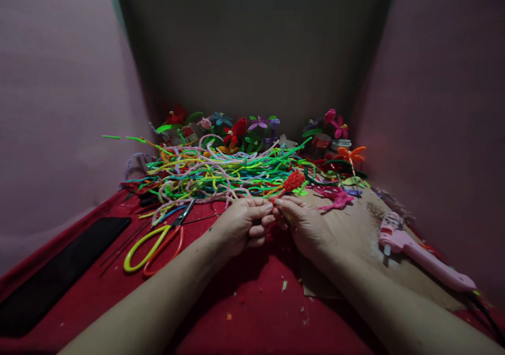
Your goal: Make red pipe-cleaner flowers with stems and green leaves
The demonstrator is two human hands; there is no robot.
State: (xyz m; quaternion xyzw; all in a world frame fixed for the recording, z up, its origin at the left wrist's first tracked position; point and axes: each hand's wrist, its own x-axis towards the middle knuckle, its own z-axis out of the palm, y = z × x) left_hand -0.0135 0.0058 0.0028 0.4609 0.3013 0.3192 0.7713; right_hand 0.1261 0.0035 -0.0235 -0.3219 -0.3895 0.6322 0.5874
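Note:
My left hand (pixel 246 223) and my right hand (pixel 305 223) meet above the front of the cloth, thumbs and forefingers pinched together. Between the fingertips shows a bit of red-orange pipe cleaner (pixel 272 200), mostly covered by the fingers. Just beyond them is a fuzzy red bud (pixel 294 181) whose stem runs down toward the pinch; whether it joins the held piece I cannot tell. A heap of green, yellow, pink and blue pipe cleaners (pixel 221 171) lies behind the hands. Scissors (pixel 153 250) with yellow and orange handles rest left of my left hand.
Right of my right arm, a pink glue gun (pixel 418 255) lies on a brown board (pixel 355 234). A long black object (pixel 63 271) is at the left. Pipe-cleaner flowers (pixel 236 130) stand at the back. Scraps dot the red cloth (pixel 221 313); walls close both sides.

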